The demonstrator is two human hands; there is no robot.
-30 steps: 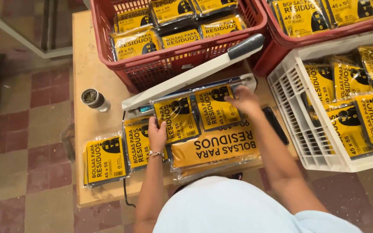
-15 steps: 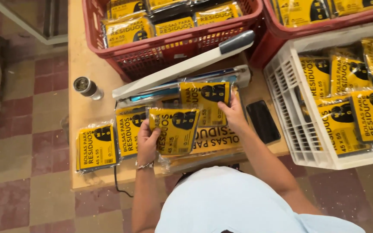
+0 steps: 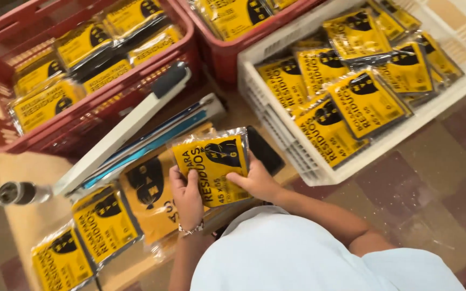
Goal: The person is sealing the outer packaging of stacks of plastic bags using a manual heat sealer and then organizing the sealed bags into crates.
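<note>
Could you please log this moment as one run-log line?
left hand: grips yellow packet | right hand: grips same packet | packet: above wooden table | beside: white crate

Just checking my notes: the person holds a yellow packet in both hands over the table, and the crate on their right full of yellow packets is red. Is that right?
Not quite. Both hands, left hand and right hand, do hold the yellow packet over the table, but the crate on their right is white, not red, as the head view shows. The red crates stand further back.

The white crate (image 3: 297, 156) blocks my right, the sealer arm (image 3: 130, 124) the far side; bare surface (image 3: 22, 221) lies open left.
</note>
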